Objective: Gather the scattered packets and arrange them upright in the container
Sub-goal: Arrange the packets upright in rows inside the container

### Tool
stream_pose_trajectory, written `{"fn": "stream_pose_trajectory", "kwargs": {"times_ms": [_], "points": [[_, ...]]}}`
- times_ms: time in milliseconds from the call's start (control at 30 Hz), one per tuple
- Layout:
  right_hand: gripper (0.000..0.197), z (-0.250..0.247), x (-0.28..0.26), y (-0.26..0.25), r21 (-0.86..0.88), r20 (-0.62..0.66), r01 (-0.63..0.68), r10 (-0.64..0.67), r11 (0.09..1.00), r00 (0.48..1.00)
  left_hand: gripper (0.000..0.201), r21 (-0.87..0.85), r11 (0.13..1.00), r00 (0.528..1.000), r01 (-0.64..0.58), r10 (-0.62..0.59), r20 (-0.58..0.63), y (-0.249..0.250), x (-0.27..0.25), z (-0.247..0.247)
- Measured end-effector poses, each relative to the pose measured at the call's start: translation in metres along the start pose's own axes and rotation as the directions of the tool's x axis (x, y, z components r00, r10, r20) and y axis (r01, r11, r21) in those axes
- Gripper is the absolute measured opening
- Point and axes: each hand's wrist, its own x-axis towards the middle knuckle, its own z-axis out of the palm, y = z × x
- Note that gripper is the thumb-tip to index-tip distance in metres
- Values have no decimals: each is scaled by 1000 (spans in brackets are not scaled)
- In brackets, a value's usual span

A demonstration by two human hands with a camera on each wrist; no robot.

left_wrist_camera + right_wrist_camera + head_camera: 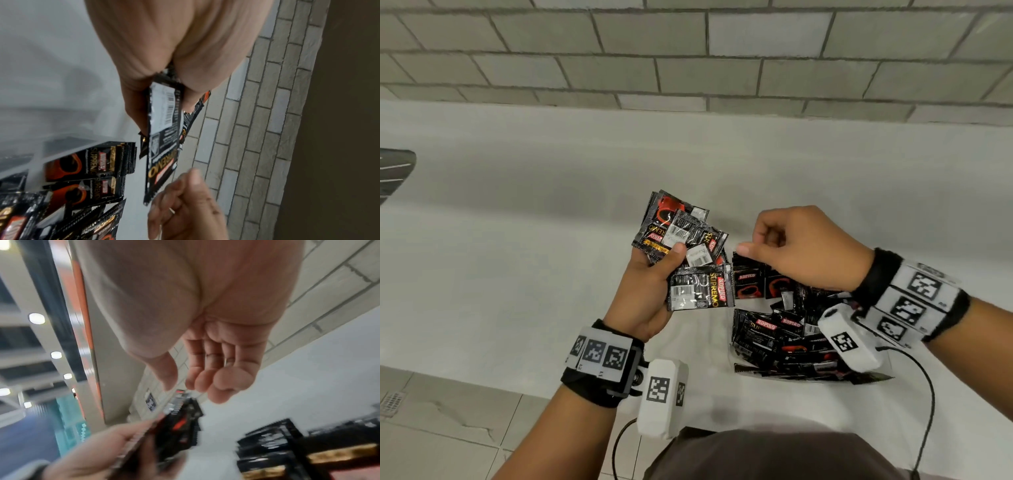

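Head view: left hand (643, 291) grips packets (700, 288) reading "KOPIKO SUPREMO".

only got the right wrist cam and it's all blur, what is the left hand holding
Observer: In the head view, the left hand grips a fanned bunch of black Kopiko packets, thumb pressed on top.
Operator: ok and where's the container, i just see dark shapes bottom right
Observer: A clear container sits on the white counter below the right hand, crowded with more packets, some standing, some leaning.
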Motion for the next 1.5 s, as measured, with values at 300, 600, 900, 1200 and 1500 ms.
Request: {"fn": "stream_pose_trajectory", "kwargs": {"times_ms": [300, 600, 900, 1200, 1500], "points": [[35, 9, -21, 3, 354, 108, -170, 140, 920, 984, 41, 21, 998, 998, -65, 65, -4, -9, 12, 42], [9, -28, -33, 26, 365, -43, -99, 123, 926, 991, 42, 144, 990, 997, 7, -17, 69, -10, 14, 39], [15, -38, -34, 31, 530, -6, -153, 184, 834, 983, 40, 166, 986, 999, -11, 5, 42, -3, 20, 26], [14, -13, -13, 36, 55, 46, -139, 137, 989, 990, 44, 217, 976, 998, -23, 12, 54, 4, 24, 4], [12, 24, 12, 28, -192, 172, -21, 54, 981, 984, 44, 224, 974, 994, -11, -15, 113, 6, 27, 4]]}}
